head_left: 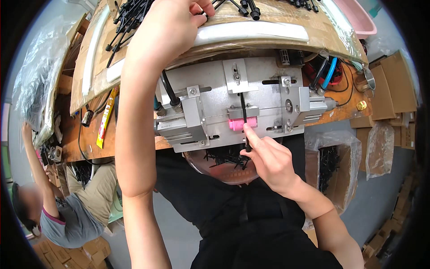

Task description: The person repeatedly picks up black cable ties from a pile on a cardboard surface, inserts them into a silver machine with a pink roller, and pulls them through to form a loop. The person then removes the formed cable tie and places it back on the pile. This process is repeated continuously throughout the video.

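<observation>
Rod (243,107), blk, in R hand (272,162); L hand (177,24) well apart.

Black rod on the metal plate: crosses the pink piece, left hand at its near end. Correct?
Wrong hand: the head view shows the right hand at the near end of the black rod. The rod does cross the pink piece on the metal plate.
</observation>
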A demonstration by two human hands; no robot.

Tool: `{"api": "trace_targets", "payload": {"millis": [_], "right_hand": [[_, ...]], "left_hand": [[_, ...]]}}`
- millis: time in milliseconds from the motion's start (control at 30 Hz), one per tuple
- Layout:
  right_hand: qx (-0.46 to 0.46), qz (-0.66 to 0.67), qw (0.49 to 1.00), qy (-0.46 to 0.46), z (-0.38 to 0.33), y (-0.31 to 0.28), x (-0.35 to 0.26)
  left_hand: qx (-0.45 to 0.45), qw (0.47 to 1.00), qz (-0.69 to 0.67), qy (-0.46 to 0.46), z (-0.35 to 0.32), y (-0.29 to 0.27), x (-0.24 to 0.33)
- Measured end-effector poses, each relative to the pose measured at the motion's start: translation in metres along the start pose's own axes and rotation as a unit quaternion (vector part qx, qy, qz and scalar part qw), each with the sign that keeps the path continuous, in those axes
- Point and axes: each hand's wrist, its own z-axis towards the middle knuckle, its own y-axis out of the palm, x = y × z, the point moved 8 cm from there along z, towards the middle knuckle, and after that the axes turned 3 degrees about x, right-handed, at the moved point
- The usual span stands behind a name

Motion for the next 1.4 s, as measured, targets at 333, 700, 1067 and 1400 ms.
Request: {"api": "trace_targets", "payload": {"millis": [333, 700, 1067, 1400], "right_hand": [[0.016, -0.252, 0.944, -0.213, 0.121, -0.072, -0.008], [0.042, -0.007, 0.995, -0.09, 0.209, -0.112, 0.034], [0.043, -0.004, 0.993, -0.109, 0.205, -0.093, 0.04], [0.185, 0.07, 0.978, -0.059, 0.178, -0.134, 0.035]], "left_hand": [[0.171, 0.982, 0.075, 0.006, -0.133, 0.03, 0.055], [0.023, 0.994, 0.109, -0.006, -0.168, 0.117, 0.074], [0.171, 0.97, 0.146, 0.088, -0.054, 0.034, 0.048], [0.096, 0.987, 0.109, 0.064, 0.009, -0.002, 0.011]]}}
